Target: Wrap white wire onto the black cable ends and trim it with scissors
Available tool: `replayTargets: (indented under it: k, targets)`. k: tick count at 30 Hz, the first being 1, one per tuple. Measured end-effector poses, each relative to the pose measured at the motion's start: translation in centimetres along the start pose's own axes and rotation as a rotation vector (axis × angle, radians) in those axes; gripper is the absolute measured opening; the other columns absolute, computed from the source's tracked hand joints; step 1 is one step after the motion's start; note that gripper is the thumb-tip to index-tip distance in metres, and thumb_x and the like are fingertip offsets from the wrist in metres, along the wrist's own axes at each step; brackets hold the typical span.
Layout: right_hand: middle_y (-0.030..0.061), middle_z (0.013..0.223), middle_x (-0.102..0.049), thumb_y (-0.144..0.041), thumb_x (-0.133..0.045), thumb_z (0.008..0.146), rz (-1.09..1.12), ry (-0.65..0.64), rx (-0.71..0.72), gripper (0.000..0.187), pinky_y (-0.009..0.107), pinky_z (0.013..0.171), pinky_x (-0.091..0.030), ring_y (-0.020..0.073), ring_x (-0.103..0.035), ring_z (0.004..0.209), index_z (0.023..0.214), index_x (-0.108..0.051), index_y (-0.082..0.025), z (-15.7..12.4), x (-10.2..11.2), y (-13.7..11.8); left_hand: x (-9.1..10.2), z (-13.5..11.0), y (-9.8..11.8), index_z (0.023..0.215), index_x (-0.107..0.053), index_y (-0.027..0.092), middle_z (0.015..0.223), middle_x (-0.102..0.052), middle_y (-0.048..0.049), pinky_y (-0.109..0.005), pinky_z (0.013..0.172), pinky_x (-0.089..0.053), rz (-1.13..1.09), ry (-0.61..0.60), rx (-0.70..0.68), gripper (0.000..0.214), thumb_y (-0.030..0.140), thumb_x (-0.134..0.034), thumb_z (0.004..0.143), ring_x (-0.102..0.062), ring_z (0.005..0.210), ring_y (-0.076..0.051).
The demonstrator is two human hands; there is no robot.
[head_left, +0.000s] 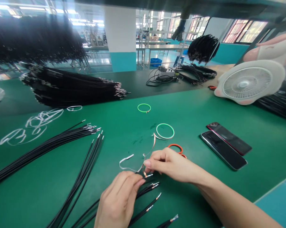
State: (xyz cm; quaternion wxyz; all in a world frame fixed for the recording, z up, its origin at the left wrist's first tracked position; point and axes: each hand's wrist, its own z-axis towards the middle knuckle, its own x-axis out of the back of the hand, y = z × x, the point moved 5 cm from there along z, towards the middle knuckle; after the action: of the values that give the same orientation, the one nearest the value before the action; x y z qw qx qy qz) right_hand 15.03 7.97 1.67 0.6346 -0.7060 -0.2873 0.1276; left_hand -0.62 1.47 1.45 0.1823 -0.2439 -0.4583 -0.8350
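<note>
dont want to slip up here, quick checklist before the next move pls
1. Slim black cable with silvery tip in left hand: ok, tip sticks out.
2. Thin copper-coloured strip reaching right hand: ok.
3. Right hand's grip on the strip: cannot tell, contact is hidden.
4. Orange looped handles clear of right hand: not ok, partly hidden behind it.
5. Two black-screened rectangular phones clear of both hands: ok.

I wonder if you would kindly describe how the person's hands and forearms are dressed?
The left hand and right hand are gloveless, with no rings showing. The right forearm shows no sleeve, watch or bracelet; the left forearm is out of view.
</note>
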Motion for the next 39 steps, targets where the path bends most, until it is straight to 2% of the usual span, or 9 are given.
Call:
replayTargets:
  k: [3,6,11,18,25,29,33,36,39]
  targets:
    - [-0.0026,0.063,-0.06,-0.042,-0.071,0.079,0.092,-0.06,-0.005,0.028,0.023,0.056,-0.036,0.0107,-0.049,0.059,0.067,-0.07,-0.016,0.0,-0.6,0.3,-0.1,-0.1,0.3,0.096,-0.067,0.025,0.086,-0.072,-0.0022,-0.024,0.074,-0.049,-0.005,0.029,0.014,0.018,0.013,-0.057,0.088,-0.066,0.078,-0.016]
    - [-0.0034,0.062,-0.059,-0.042,-0.075,0.074,0.208,-0.043,-0.002,0.028,0.022,0.056,-0.037,0.0102,-0.048,0.06,0.066,-0.068,-0.015,0.2,-1.1,0.4,-0.1,-0.1,0.3,0.097,-0.066,0.025,0.086,-0.071,-0.0024,-0.024,0.075,-0.048,0.0,0.043,0.029,0.018,0.014,-0.056,0.088,-0.066,0.078,-0.016]
    - [-0.0027,0.062,-0.058,-0.042,-0.074,0.075,0.271,0.002,0.005,0.033,0.022,0.055,-0.036,0.0098,-0.046,0.059,0.06,-0.062,-0.015,0.2,-1.5,0.4,0.0,-0.1,0.2,0.101,-0.065,0.023,0.086,-0.071,-0.0035,-0.023,0.07,-0.049,0.069,-0.056,-0.031,0.022,0.01,-0.056,0.086,-0.067,0.075,-0.016]
    - [-0.0019,0.061,-0.056,-0.045,-0.071,0.077,0.205,0.047,0.027,0.037,0.022,0.055,-0.035,0.0101,-0.045,0.058,0.06,-0.06,-0.014,0.2,-1.8,0.7,-0.4,-0.6,-0.2,0.098,-0.061,0.023,0.084,-0.067,-0.002,-0.021,0.066,-0.049,0.148,-0.077,-0.027,0.017,0.013,-0.048,0.093,-0.065,0.07,-0.013]
    - [0.0001,0.068,-0.06,-0.043,-0.063,0.085,-0.004,-0.117,0.08,0.033,0.023,0.059,-0.043,0.0125,-0.053,0.064,0.07,-0.067,-0.015,0.4,-0.7,0.3,-1.0,-0.8,-0.8,0.095,-0.06,0.023,0.085,-0.065,-0.0012,-0.02,0.07,-0.049,0.083,-0.095,0.049,0.017,0.014,-0.046,0.094,-0.065,0.073,-0.012]
    - [0.003,0.08,-0.066,-0.036,-0.067,0.083,-0.14,-0.137,0.13,0.021,0.026,0.067,-0.047,0.0156,-0.059,0.075,0.08,-0.072,-0.016,0.3,-0.1,-0.1,-0.9,-0.4,-1.1,0.094,-0.061,0.023,0.085,-0.065,-0.0009,-0.019,0.07,-0.048,0.035,-0.097,0.115,0.017,0.016,-0.045,0.094,-0.065,0.074,-0.012]
    - [0.0025,0.074,-0.066,-0.032,-0.067,0.084,-0.22,-0.052,0.165,0.019,0.024,0.064,-0.046,0.0148,-0.059,0.07,0.076,-0.071,-0.014,0.4,-0.3,-0.2,-0.8,0.2,-1.3,0.092,-0.065,0.022,0.086,-0.067,-0.0015,-0.02,0.072,-0.049,-0.038,-0.085,0.194,0.015,0.022,-0.05,0.092,-0.065,0.079,-0.013]
    - [0.0022,0.071,-0.065,-0.027,-0.063,0.086,-0.248,0.008,0.169,0.019,0.024,0.061,-0.045,0.0144,-0.058,0.068,0.073,-0.069,-0.014,0.3,-0.5,-0.6,-1.1,0.5,-2.1,0.091,-0.07,0.022,0.091,-0.069,-0.0036,-0.023,0.072,-0.05,-0.153,-0.085,0.359,0.015,0.03,-0.06,0.087,-0.065,0.084,-0.017]
    - [0.004,0.08,-0.068,-0.024,-0.058,0.089,-0.322,-0.023,0.166,0.018,0.026,0.07,-0.047,0.0161,-0.062,0.077,0.081,-0.071,-0.015,-0.2,0.5,-0.9,-1.7,0.3,-3.2,0.084,-0.075,0.021,0.081,-0.069,-0.0032,-0.023,0.063,-0.049,-0.326,-0.073,0.574,0.018,0.036,-0.068,0.079,-0.063,0.073,-0.016]
